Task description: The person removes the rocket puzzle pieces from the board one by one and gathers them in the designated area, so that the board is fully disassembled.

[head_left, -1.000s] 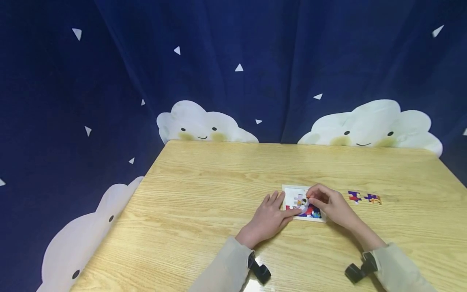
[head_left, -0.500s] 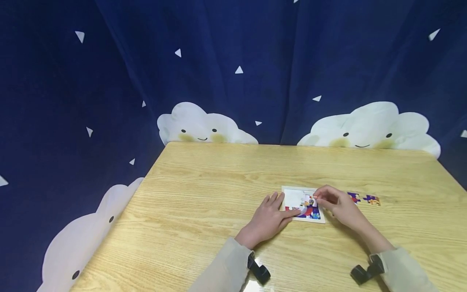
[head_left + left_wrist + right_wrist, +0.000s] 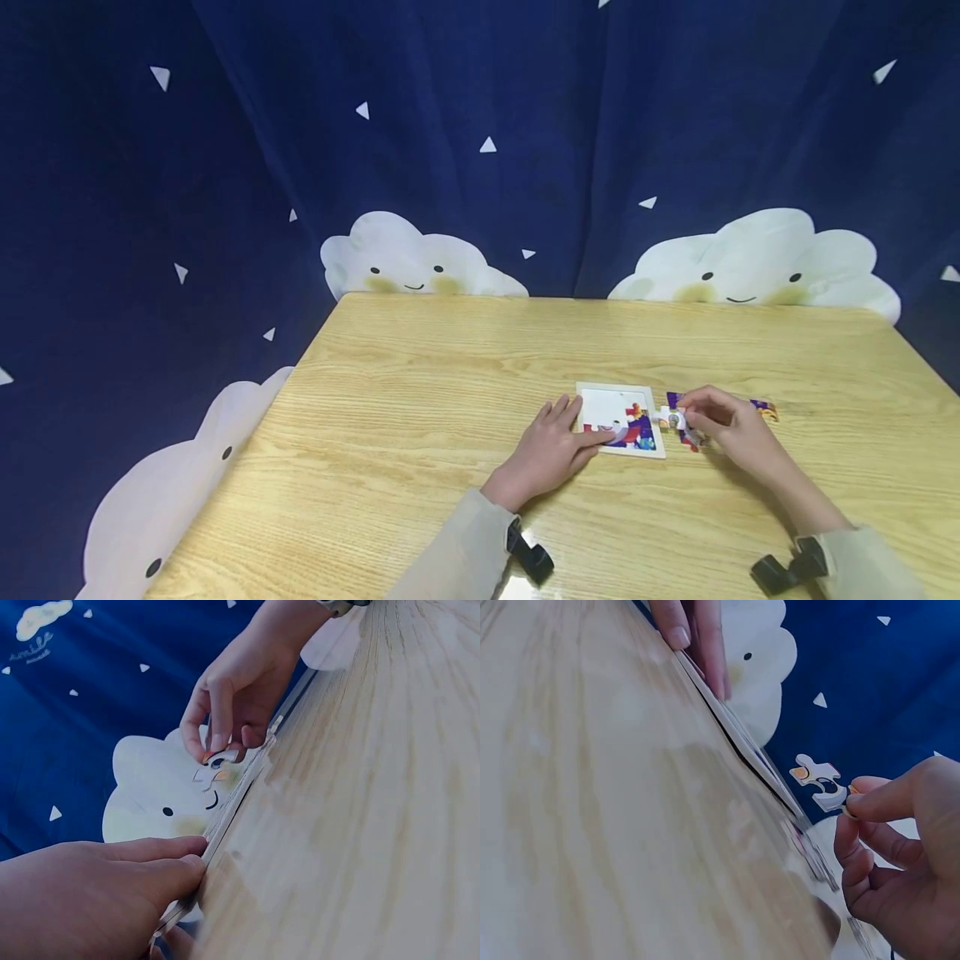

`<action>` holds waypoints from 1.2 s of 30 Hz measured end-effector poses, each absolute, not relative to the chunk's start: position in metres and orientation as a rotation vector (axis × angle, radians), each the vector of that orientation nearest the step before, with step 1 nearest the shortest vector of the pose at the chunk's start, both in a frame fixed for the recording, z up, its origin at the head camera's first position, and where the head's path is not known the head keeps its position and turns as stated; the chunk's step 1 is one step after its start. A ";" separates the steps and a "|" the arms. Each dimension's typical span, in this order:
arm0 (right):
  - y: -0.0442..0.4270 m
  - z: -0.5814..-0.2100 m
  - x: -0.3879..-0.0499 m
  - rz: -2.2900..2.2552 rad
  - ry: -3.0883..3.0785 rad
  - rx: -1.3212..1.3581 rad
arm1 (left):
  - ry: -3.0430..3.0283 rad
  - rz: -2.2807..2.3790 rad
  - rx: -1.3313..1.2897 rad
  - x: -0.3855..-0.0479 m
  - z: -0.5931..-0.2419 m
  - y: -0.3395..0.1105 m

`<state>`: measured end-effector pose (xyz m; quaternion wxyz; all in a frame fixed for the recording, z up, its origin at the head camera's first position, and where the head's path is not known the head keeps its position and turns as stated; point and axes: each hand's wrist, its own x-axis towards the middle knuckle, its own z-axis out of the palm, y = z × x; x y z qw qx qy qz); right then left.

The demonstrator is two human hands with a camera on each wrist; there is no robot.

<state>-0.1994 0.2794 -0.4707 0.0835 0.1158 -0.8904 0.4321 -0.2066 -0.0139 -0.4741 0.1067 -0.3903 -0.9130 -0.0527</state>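
Observation:
A square jigsaw puzzle tray (image 3: 615, 387) with a pale rim lies on the table, coloured pieces filling its lower and right part. My left hand (image 3: 542, 457) rests at its left side, fingers straight, thumb laid over the puzzle picture. Just off the tray's right edge, my right hand (image 3: 741, 433) pinches a whitish jigsaw piece (image 3: 821, 784) between thumb and fingertips. That piece is held above the table in the right wrist view. Beneath it, a purple and red jigsaw piece (image 3: 692, 442) shows partly, the rest covered by hand and held piece.
Another jigsaw piece (image 3: 766, 409), purple and orange, lies to the right, partly behind the right hand. The wooden table (image 3: 420, 375) extends around the tray. A dark blue curtain (image 3: 450, 100) with white clouds hangs along the table's back and left.
My right hand has moved right, from over the tray to beyond its edge, carrying the whitish jigsaw piece out with it. The left hand has stayed in place.

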 end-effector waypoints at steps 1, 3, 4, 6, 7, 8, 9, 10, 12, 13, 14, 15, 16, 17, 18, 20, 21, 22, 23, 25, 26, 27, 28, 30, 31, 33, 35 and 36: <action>0.282 -0.471 -0.198 1.297 -2.651 0.344 | -2.687 -0.156 -1.148 -0.207 -0.474 -0.014; 0.287 -0.472 -0.196 1.295 -2.643 0.337 | -2.679 -0.156 -1.147 -0.207 -0.474 -0.014; 0.289 -0.472 -0.195 1.291 -2.637 0.339 | -2.674 -0.157 -1.148 -0.207 -0.474 -0.014; 0.294 -0.473 -0.194 1.292 -2.615 0.340 | -2.663 -0.156 -1.149 -0.207 -0.474 -0.014; 0.297 -0.473 -0.193 1.288 -2.612 0.338 | -2.658 -0.154 -1.148 -0.207 -0.474 -0.014; 0.299 -0.473 -0.192 1.285 -2.608 0.338 | -2.656 -0.153 -1.148 -0.207 -0.474 -0.014; 0.301 -0.473 -0.191 1.284 -2.606 0.336 | -2.652 -0.152 -1.149 -0.207 -0.474 -0.014; 0.304 -0.473 -0.190 1.283 -2.601 0.336 | -2.652 -0.151 -1.149 -0.207 -0.474 -0.014; 0.308 -0.473 -0.188 1.282 -2.604 0.324 | -2.648 -0.144 -1.147 -0.207 -0.474 -0.014; 0.311 -0.473 -0.187 1.279 -2.609 0.321 | -2.651 -0.146 -1.147 -0.207 -0.474 -0.014; 0.313 -0.473 -0.186 1.283 -2.612 0.315 | -2.655 -0.150 -1.149 -0.207 -0.474 -0.014; 0.315 -0.474 -0.185 1.284 -2.614 0.309 | -2.656 -0.150 -1.148 -0.207 -0.474 -0.014; 0.317 -0.474 -0.185 1.283 -2.614 0.306 | -2.657 -0.150 -1.147 -0.207 -0.474 -0.014; 0.319 -0.474 -0.184 1.285 -2.615 0.303 | -2.657 -0.149 -1.147 -0.207 -0.474 -0.014; 0.321 -0.475 -0.184 1.287 -2.614 0.297 | -2.654 -0.146 -1.145 -0.207 -0.475 -0.014; 0.325 -0.476 -0.183 1.287 -2.608 0.292 | -2.656 -0.149 -1.144 -0.207 -0.475 -0.014; 0.327 -0.476 -0.182 1.284 -2.606 0.289 | -2.657 -0.150 -1.144 -0.207 -0.475 -0.014; 0.329 -0.477 -0.182 1.279 -2.606 0.288 | -2.658 -0.152 -1.144 -0.207 -0.475 -0.014; 0.331 -0.477 -0.181 1.280 -2.603 0.283 | -2.660 -0.153 -1.144 -0.207 -0.475 -0.014; 0.334 -0.478 -0.180 1.270 -2.603 0.274 | -2.666 -0.160 -1.147 -0.206 -0.475 -0.014; 0.336 -0.478 -0.179 1.263 -2.605 0.269 | -2.666 -0.160 -1.148 -0.206 -0.475 -0.014; 0.338 -0.479 -0.179 1.255 -2.606 0.262 | -2.664 -0.159 -1.149 -0.206 -0.475 -0.014; 0.340 -0.479 -0.178 1.256 -2.607 0.256 | -2.662 -0.159 -1.149 -0.206 -0.475 -0.014; 0.342 -0.479 -0.177 1.252 -2.607 0.243 | -2.658 -0.157 -1.149 -0.206 -0.475 -0.014; 0.343 -0.479 -0.177 1.253 -2.605 0.240 | -2.655 -0.154 -1.148 -0.206 -0.475 -0.014; 0.344 -0.478 -0.176 1.263 -2.602 0.239 | -2.654 -0.153 -1.146 -0.206 -0.475 -0.014; 0.345 -0.477 -0.176 1.274 -2.597 0.238 | -2.654 -0.153 -1.145 -0.206 -0.475 -0.014; 0.345 -0.477 -0.176 1.276 -2.597 0.240 | -2.654 -0.151 -1.145 -0.206 -0.475 -0.014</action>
